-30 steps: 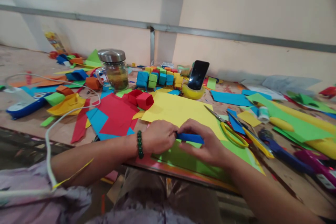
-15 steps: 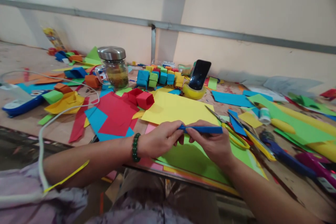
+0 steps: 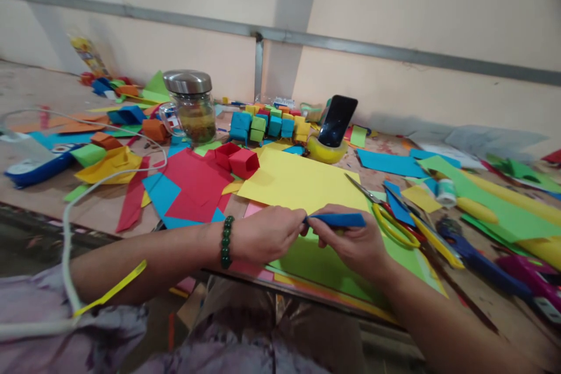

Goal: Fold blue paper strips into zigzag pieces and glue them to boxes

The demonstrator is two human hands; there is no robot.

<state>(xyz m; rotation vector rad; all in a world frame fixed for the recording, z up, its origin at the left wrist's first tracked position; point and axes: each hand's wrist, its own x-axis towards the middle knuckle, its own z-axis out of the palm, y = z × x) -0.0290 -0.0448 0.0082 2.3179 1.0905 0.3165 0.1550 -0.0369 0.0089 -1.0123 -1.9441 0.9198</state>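
Both hands meet over the stacked paper sheets at the table's front edge. My right hand pinches a folded strip of blue paper, whose wider end points right. Against its narrow left end, my left hand is closed, with the fingertips curled out of sight. Under the hands lie a green sheet and, behind it, a yellow sheet. Yellow-handled scissors rest just right of my right hand. Two red paper boxes stand behind my left hand.
A lidded glass mug stands at the back left. Several small paper cubes sit mid-table beside a phone on a yellow tape roll. A white cable crosses my left arm. Glue guns lie at right.
My left hand has turned over, back now upward, at the blue strip's end. The strip tilts a little and shows less length. The whole view has shifted slightly.
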